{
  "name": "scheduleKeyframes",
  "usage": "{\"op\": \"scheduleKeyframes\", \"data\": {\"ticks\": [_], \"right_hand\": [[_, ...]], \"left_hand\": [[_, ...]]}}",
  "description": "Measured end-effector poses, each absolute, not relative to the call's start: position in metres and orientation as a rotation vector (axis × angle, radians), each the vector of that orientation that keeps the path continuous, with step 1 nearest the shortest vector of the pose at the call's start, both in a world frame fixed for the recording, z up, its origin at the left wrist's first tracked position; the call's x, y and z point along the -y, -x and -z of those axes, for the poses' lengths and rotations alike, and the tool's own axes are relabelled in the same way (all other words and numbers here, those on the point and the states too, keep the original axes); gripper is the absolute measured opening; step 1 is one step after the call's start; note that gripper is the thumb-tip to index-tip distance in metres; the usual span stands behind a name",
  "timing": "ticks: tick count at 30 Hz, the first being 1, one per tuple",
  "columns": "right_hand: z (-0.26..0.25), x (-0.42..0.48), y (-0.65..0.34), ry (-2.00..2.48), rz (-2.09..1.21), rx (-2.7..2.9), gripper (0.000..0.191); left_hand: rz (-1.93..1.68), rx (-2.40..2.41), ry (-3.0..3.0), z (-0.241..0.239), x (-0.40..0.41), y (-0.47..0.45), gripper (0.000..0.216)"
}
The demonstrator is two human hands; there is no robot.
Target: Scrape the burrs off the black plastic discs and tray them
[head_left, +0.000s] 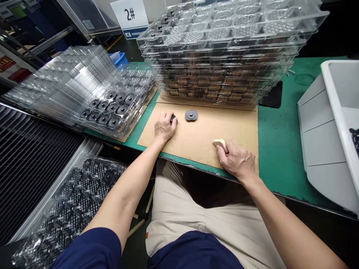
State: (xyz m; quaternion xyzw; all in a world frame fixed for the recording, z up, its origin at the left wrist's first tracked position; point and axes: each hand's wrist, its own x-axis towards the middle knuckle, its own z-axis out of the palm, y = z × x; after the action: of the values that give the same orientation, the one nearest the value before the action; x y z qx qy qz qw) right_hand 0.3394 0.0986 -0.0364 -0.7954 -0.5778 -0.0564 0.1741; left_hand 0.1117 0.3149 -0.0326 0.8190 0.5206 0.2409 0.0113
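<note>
My left hand (164, 127) rests on a cardboard sheet (202, 138), fingers closed over a small black round part (173, 119) that mostly hides beneath them. A second black round part (191, 115) lies loose on the cardboard just to the right of that hand. My right hand (237, 161) lies near the cardboard's front edge, closed on a small beige block (220, 143) that pokes out past the fingers.
A tall stack of clear blister trays (224, 56) stands behind the cardboard. A clear tray holding several black parts (112, 108) lies at left on the green mat (277, 142). More trays (81, 194) sit low at left. A white bin (331, 123) stands at right.
</note>
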Motion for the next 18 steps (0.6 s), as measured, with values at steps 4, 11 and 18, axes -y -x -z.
{"op": "scheduleKeyframes", "data": {"ticks": [4,11,18], "right_hand": [[0.0368,-0.0986,-0.3394,2.229,0.175,1.637,0.04],[0.0372,-0.0986,-0.3393,2.234,0.191,1.637,0.039],[0.0356,-0.0986,-0.3391,2.261,0.172,1.636,0.039]], "left_hand": [[-0.75,-1.629,-2.553,0.0326,-0.3148,-0.1118,0.031],[-0.75,-1.622,-2.553,0.0323,-0.3148,-0.112,0.031],[-0.757,-1.623,-2.557,0.0324,-0.3149,-0.1118,0.031]]}}
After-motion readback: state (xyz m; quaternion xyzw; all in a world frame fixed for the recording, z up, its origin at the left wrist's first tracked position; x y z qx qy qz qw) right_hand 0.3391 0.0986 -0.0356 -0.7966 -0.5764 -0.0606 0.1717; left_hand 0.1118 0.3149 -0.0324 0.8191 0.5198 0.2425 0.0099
